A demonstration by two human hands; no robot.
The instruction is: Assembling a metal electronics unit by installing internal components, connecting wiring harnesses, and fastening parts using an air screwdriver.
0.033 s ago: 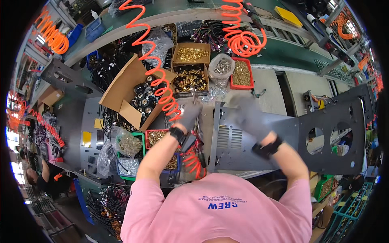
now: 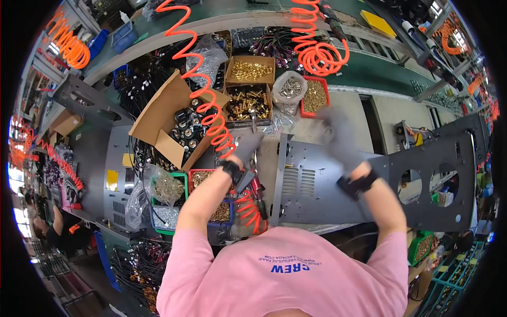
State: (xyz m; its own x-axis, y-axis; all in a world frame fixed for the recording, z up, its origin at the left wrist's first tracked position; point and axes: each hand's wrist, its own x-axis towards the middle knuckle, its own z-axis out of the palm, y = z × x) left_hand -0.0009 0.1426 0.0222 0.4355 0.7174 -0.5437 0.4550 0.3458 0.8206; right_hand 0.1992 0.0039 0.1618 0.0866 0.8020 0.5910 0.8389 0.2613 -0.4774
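My left hand (image 2: 250, 148), in a grey glove, is closed around the silver front of a long red-bodied air tool (image 2: 257, 188). The tool's shiny tip sticks out past my fingers beside the front of a box of brass fittings (image 2: 248, 104). My right hand (image 2: 339, 138), also gloved in grey, is over the far edge of a dark grey sheet-metal panel (image 2: 330, 198) with slots and holes. Motion smears its fingers, so whether it holds anything does not show. Beyond it stand a red bin (image 2: 315, 95) of small brass-coloured parts and a clear bag (image 2: 289, 87) of silver pieces.
An orange coiled hose (image 2: 216, 113) hangs between my left arm and an open cardboard box (image 2: 158, 117) of black parts. Small bins (image 2: 186, 182) stand left of my forearm. On the right stands a black panel (image 2: 459, 174) with round openings. Another person (image 2: 58, 230) is at far left.
My right hand has moved away from me and slightly right, off the middle of the panel. My left hand has shifted a little farther away, and the air tool's middle slightly left.
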